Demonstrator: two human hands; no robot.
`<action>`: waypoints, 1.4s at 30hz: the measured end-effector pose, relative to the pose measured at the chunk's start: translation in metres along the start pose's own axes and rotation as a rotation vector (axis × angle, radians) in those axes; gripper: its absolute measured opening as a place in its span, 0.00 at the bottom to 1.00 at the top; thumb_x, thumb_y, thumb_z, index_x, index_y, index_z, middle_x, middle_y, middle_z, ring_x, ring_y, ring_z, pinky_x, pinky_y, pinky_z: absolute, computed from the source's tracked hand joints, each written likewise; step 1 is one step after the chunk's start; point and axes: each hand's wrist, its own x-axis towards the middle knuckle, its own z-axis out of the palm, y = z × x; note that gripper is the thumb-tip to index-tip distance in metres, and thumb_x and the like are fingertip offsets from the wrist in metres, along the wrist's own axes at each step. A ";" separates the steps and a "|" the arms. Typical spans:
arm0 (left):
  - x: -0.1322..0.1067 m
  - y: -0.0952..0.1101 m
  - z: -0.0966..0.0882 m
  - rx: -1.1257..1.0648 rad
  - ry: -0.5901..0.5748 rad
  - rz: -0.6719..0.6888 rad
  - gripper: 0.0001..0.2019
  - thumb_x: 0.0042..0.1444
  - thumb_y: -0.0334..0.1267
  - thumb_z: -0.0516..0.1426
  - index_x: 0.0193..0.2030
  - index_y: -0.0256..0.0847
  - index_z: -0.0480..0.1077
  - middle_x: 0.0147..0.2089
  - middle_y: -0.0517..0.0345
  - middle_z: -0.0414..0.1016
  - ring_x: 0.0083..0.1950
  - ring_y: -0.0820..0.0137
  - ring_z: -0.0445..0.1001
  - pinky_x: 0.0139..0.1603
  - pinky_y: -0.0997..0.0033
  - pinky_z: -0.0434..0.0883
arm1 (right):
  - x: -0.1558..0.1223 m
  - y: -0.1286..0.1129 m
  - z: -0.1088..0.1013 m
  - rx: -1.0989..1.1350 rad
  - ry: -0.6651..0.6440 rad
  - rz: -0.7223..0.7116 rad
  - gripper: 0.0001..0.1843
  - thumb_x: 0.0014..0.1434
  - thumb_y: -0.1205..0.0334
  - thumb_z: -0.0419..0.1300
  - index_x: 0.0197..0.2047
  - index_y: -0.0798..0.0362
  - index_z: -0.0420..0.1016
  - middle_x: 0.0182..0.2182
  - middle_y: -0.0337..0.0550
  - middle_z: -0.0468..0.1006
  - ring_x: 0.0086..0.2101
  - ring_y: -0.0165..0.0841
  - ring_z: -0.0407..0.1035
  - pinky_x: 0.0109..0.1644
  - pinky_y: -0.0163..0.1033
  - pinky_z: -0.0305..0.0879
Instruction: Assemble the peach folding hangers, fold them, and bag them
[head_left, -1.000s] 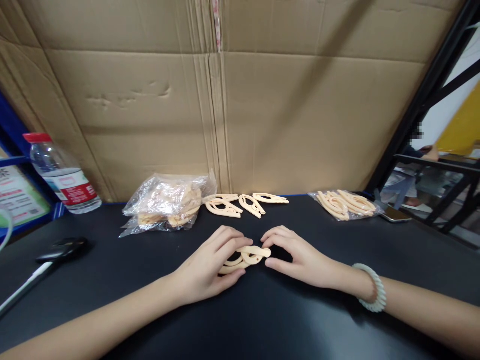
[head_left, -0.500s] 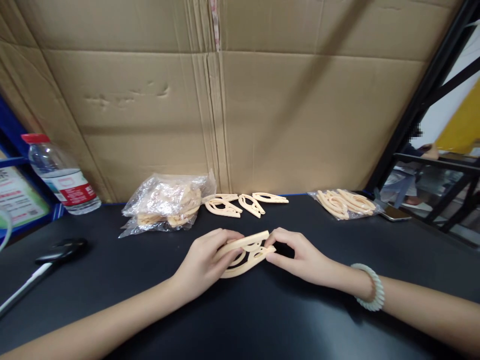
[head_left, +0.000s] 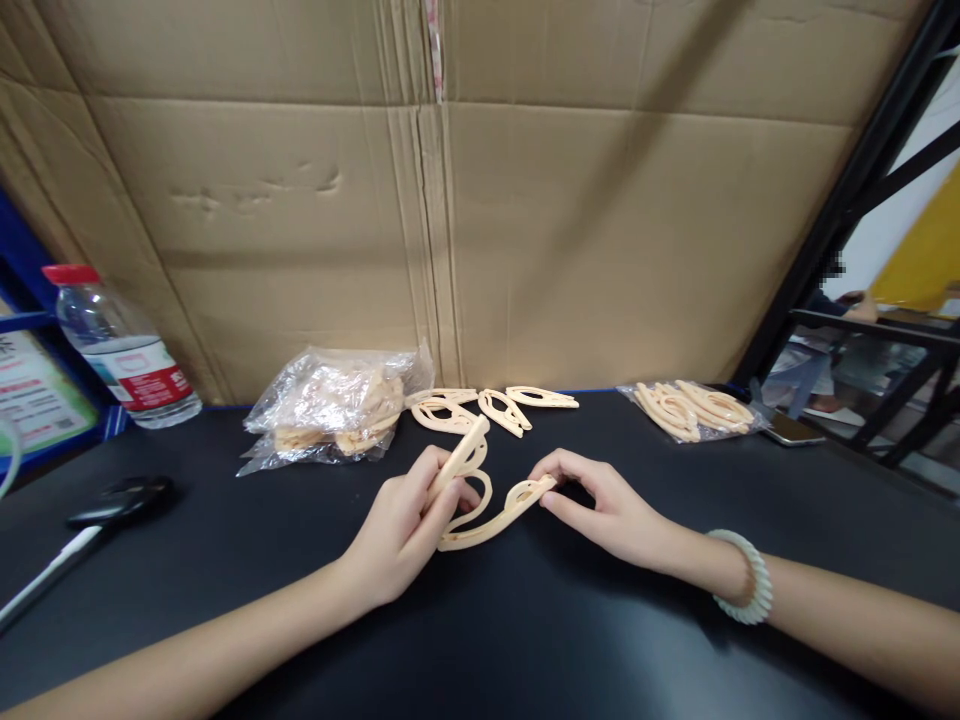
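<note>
Between my hands is a beige plastic folding hanger (head_left: 495,527), its two arms spread apart in a V. My left hand (head_left: 397,525) grips the upper arm between thumb and fingers, and that arm points up and to the right. The thumb and fingers of my right hand (head_left: 600,500) pinch the tip of the lower arm, low over the black table. A curved inner piece shows between the two arms. Part of the joined end is hidden behind my left fingers. Several more folded hangers (head_left: 559,400) lie loose behind, by the cardboard.
Clear plastic bags of hangers (head_left: 322,400) are piled at back left; another bagged set (head_left: 694,408) lies back right beside a phone (head_left: 791,430). A water bottle (head_left: 154,385) and a black device (head_left: 124,500) with a white cable stand left. A cardboard wall (head_left: 600,220) closes the back.
The hanger's arms have opened wider. My left hand has tilted the upper arm upward and to the left, while my right hand has barely moved, still at the lower tip.
</note>
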 end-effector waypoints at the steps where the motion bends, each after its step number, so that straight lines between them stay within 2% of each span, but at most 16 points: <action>1: 0.000 0.000 0.000 0.018 -0.007 0.014 0.06 0.68 0.39 0.47 0.42 0.42 0.62 0.31 0.63 0.78 0.28 0.73 0.75 0.31 0.75 0.69 | 0.000 -0.002 0.000 0.006 -0.020 -0.002 0.07 0.65 0.60 0.55 0.43 0.53 0.71 0.36 0.41 0.76 0.37 0.32 0.69 0.44 0.39 0.65; 6: 0.000 -0.001 0.002 0.002 -0.039 0.022 0.05 0.68 0.38 0.46 0.44 0.43 0.61 0.35 0.61 0.79 0.32 0.72 0.77 0.33 0.75 0.70 | -0.001 -0.008 0.000 -0.023 -0.074 -0.016 0.08 0.65 0.58 0.56 0.42 0.53 0.72 0.37 0.41 0.76 0.37 0.32 0.69 0.44 0.38 0.65; 11: 0.001 0.001 0.002 0.060 -0.149 0.035 0.08 0.69 0.39 0.44 0.44 0.43 0.62 0.38 0.57 0.79 0.33 0.69 0.77 0.33 0.73 0.70 | -0.002 -0.007 0.000 -0.063 -0.030 -0.052 0.09 0.64 0.59 0.57 0.33 0.53 0.71 0.31 0.39 0.74 0.33 0.30 0.67 0.39 0.36 0.64; 14: 0.002 0.001 0.003 0.099 -0.172 0.036 0.09 0.69 0.40 0.43 0.43 0.43 0.61 0.35 0.58 0.78 0.32 0.69 0.77 0.32 0.72 0.70 | -0.002 -0.007 0.000 -0.008 0.004 -0.029 0.05 0.63 0.62 0.56 0.37 0.53 0.72 0.32 0.40 0.75 0.33 0.31 0.68 0.39 0.37 0.65; 18: 0.002 0.000 0.003 0.124 -0.187 0.015 0.09 0.69 0.40 0.43 0.41 0.43 0.60 0.35 0.57 0.77 0.32 0.68 0.77 0.32 0.72 0.70 | -0.003 -0.012 -0.001 0.038 -0.050 -0.070 0.10 0.60 0.63 0.57 0.46 0.52 0.71 0.38 0.43 0.76 0.37 0.33 0.68 0.42 0.39 0.67; 21: 0.001 -0.001 0.003 0.118 -0.183 0.038 0.08 0.69 0.39 0.43 0.41 0.43 0.60 0.36 0.56 0.77 0.34 0.68 0.77 0.34 0.71 0.71 | -0.004 -0.015 0.000 0.009 -0.069 -0.114 0.06 0.62 0.60 0.58 0.40 0.52 0.72 0.36 0.42 0.74 0.35 0.32 0.68 0.42 0.38 0.66; 24: 0.001 0.000 0.003 0.098 -0.183 0.047 0.07 0.68 0.39 0.43 0.42 0.44 0.60 0.35 0.57 0.77 0.33 0.68 0.77 0.34 0.71 0.71 | -0.004 -0.015 0.001 -0.025 -0.053 -0.104 0.11 0.64 0.57 0.57 0.32 0.53 0.72 0.33 0.42 0.74 0.33 0.31 0.68 0.40 0.37 0.65; 27: 0.001 0.001 0.003 0.069 -0.191 0.027 0.06 0.69 0.39 0.44 0.42 0.44 0.59 0.37 0.57 0.78 0.34 0.67 0.78 0.35 0.71 0.71 | -0.004 -0.014 0.002 -0.050 -0.011 -0.082 0.10 0.64 0.58 0.57 0.34 0.54 0.73 0.33 0.42 0.75 0.33 0.32 0.69 0.40 0.38 0.65; 31: -0.001 0.002 0.004 0.016 -0.151 -0.005 0.05 0.69 0.39 0.43 0.45 0.45 0.58 0.41 0.57 0.79 0.39 0.67 0.79 0.38 0.69 0.73 | -0.004 -0.012 0.002 -0.071 0.009 -0.092 0.06 0.64 0.65 0.55 0.40 0.53 0.74 0.35 0.41 0.76 0.35 0.32 0.70 0.41 0.38 0.65; 34: -0.003 0.003 0.006 0.021 -0.090 -0.021 0.07 0.69 0.40 0.43 0.45 0.44 0.59 0.41 0.56 0.78 0.41 0.66 0.78 0.40 0.68 0.72 | -0.003 -0.009 0.002 -0.098 0.046 -0.111 0.05 0.62 0.67 0.56 0.37 0.52 0.74 0.33 0.41 0.75 0.34 0.31 0.69 0.40 0.37 0.64; 38: -0.004 0.003 0.006 0.067 -0.077 -0.041 0.10 0.69 0.42 0.42 0.45 0.43 0.61 0.39 0.55 0.75 0.39 0.65 0.77 0.40 0.67 0.73 | -0.002 -0.003 0.001 -0.088 0.119 -0.100 0.07 0.63 0.60 0.57 0.34 0.52 0.72 0.33 0.42 0.73 0.34 0.32 0.68 0.39 0.38 0.64; 42: -0.002 0.003 0.005 0.080 -0.064 -0.029 0.11 0.69 0.42 0.42 0.42 0.42 0.62 0.37 0.56 0.73 0.37 0.66 0.76 0.38 0.67 0.72 | 0.000 0.004 -0.001 0.009 0.220 0.007 0.12 0.64 0.53 0.56 0.34 0.52 0.70 0.29 0.39 0.70 0.30 0.31 0.64 0.35 0.36 0.62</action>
